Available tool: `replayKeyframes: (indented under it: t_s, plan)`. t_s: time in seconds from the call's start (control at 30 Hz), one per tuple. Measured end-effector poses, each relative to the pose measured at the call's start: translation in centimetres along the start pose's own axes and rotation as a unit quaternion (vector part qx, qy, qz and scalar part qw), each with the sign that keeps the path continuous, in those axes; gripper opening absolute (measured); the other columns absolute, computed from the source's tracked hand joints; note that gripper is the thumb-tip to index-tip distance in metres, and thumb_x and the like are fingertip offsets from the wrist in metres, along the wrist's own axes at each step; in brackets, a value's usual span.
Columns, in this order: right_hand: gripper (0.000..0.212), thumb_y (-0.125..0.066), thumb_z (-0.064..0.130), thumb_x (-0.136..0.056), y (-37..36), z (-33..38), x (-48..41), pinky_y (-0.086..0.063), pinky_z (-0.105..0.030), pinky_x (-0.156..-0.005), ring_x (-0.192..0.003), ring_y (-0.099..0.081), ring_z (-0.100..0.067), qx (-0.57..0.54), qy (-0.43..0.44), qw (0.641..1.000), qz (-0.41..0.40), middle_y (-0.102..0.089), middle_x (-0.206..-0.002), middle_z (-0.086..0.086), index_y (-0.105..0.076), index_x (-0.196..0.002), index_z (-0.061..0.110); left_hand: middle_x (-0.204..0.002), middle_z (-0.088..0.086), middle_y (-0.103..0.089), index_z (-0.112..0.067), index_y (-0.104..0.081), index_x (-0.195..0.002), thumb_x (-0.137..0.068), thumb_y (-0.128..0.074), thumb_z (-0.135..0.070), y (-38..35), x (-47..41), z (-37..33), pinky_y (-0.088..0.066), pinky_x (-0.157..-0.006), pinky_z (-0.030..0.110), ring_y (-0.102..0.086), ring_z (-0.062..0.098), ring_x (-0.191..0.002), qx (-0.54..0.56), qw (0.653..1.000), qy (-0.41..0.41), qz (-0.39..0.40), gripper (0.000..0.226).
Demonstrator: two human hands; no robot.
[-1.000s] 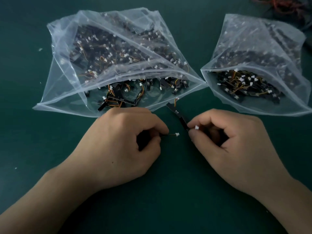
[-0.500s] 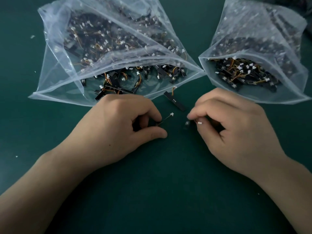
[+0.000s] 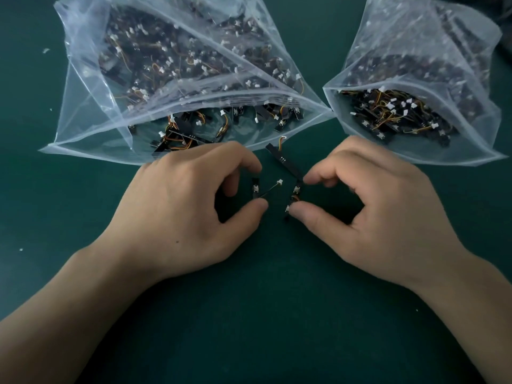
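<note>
Wired boards (image 3: 371, 115) fill the left bag (image 3: 83, 128) and right bag (image 3: 415, 159) on the green mat (image 3: 263, 314). The left hand (image 3: 188, 206) pinches the left board (image 3: 256, 187) between thumb and forefinger. The right hand (image 3: 374, 214) likewise pinches the right board (image 3: 295, 194), just beside it.

I work at an electronics assembly bench. The surface is a dark green flat mat (image 3: 249, 314). A large clear plastic zip bag (image 3: 91, 112) and a smaller clear plastic zip bag (image 3: 415, 37) hold bulk stock of tiny black circuit boards with orange and yellow leads and white plugs. White plastic scraps (image 3: 45, 50) lie on the mat. My left hand (image 3: 188, 206) pinches a small black board with a white-plug lead (image 3: 256, 187). My right hand (image 3: 371, 212) pinches a second small black board (image 3: 295, 189).
</note>
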State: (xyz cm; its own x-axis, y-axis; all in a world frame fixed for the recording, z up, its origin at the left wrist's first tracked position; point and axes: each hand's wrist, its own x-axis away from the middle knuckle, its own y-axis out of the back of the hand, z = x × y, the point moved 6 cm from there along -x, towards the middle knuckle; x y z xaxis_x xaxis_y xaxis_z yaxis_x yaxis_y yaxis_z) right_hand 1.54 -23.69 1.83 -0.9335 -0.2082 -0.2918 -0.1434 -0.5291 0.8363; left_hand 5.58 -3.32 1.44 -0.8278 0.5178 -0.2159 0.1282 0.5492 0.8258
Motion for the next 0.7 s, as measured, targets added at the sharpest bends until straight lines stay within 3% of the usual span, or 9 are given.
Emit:
replayKeyframes:
  t_s: [0.1, 0.5, 0.7]
  plan:
    - [0.030, -0.072, 0.054, -0.090, -0.7, 0.1, 0.1, -0.053, -0.041, -0.070, -0.087, -0.062, -0.014, 0.004, -0.019, 1.000, 0.021, -0.062, -0.096, 0.011, -0.075, -0.098, 0.025, -0.085, -0.017, -0.056, -0.038, -0.067, -0.108, -0.084, -0.063, -0.055, -0.1, 0.0, -0.2, -0.051, -0.058, 0.035, -0.055, 0.008, -0.071, -0.019, 1.000, -0.007, 0.018, 0.030]
    - [0.020, -0.071, 0.041, -0.097, -1.4, 0.3, 0.1, -0.051, -0.042, -0.071, -0.087, -0.062, -0.015, -0.030, 0.020, 0.999, 0.037, -0.063, -0.096, 0.009, -0.081, -0.106, 0.026, -0.072, -0.012, -0.051, -0.033, -0.062, -0.092, -0.080, -0.068, -0.051, -0.3, -0.2, -0.4, -0.049, -0.057, 0.038, -0.054, 0.011, -0.068, -0.024, 0.999, -0.018, 0.031, 0.022]
    - [0.019, -0.064, 0.025, -0.104, -0.2, -0.3, -0.3, -0.052, -0.039, -0.079, -0.096, -0.064, -0.020, -0.037, 0.002, 0.998, -0.051, -0.065, -0.105, 0.000, -0.078, -0.110, 0.014, -0.071, -0.013, -0.052, -0.033, -0.061, -0.092, -0.080, -0.067, -0.053, -0.3, -0.1, -0.4, -0.050, -0.057, 0.038, -0.053, 0.010, -0.068, -0.022, 0.999, -0.015, 0.032, 0.023]
